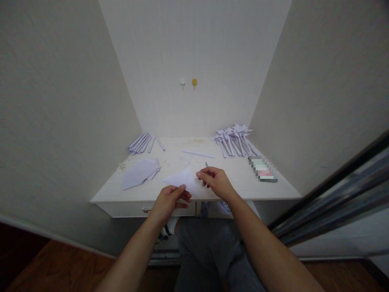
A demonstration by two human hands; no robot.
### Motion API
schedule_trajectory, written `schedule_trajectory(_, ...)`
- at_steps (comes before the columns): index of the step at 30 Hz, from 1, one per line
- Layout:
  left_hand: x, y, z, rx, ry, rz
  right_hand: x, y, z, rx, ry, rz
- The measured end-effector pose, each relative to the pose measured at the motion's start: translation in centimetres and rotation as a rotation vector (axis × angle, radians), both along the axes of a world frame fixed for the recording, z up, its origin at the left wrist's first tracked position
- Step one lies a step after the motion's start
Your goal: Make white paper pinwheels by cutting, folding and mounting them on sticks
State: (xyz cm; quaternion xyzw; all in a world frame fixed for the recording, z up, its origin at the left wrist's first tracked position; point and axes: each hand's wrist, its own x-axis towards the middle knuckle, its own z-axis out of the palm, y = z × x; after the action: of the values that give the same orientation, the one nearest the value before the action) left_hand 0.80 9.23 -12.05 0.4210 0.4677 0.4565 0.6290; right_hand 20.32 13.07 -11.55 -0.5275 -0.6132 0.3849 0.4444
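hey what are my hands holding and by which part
Your left hand holds white paper by its near edge; whether your right hand holds anything, I can't tell.

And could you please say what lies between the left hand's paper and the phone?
In the head view, the right hand, a slim grey object just beyond it, and bare tabletop lie there.
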Motion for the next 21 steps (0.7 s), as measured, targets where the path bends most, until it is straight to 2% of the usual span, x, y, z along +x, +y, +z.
schedule_trajectory(3,0.1,-0.6,0.3,0.006,0.014,-0.027,-1.9,-0.8,-0.5,-0.028,0.101,0.141)
schedule_trajectory(5,-0.1,-0.9,0.4,0.03,0.014,0.006,-2.4,-1.1,-1.0,-0.042,0.14,0.184)
schedule_trajectory(10,-0.9,-1.0,0.3,0.097,-0.04,0.2,-2.4,-1.4,-1.6,-0.004,0.152,0.202)
schedule_trajectory(13,-1.4,-0.9,0.4,0.091,-0.082,0.268,-2.5,-1.7,-1.5,0.051,0.122,0.193)
schedule_trajectory(17,-1.5,-0.9,0.9,0.069,-0.141,0.296,-2.9,-2.2,-1.2,0.07,0.132,0.198)
schedule_trajectory(21,-1.5,-1.0,1.4,0.049,-0.198,0.276,-3.0,-2.1,-1.2,0.019,0.212,0.238)
